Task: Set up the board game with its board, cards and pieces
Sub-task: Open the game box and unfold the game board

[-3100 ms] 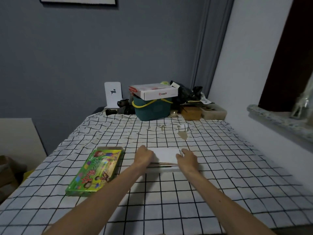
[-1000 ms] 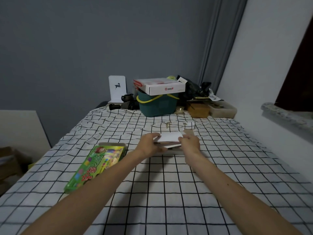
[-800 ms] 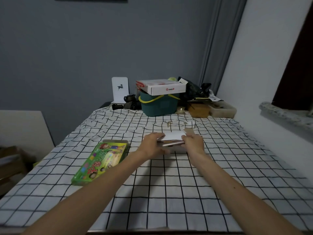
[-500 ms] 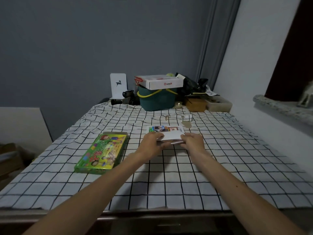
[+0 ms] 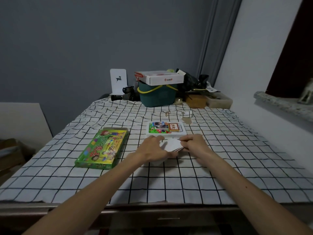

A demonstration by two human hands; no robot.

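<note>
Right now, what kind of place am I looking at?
Probably a room in someone's home: a checked tablecloth, a grey curtain in the corner, and a teal basket topped with a cardboard box.

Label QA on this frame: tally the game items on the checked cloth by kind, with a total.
flat green printed game box: 1
white tray holding cards and coloured pieces: 1
white folded board, held between the left hand and the right hand: 1
Total: 3
</note>
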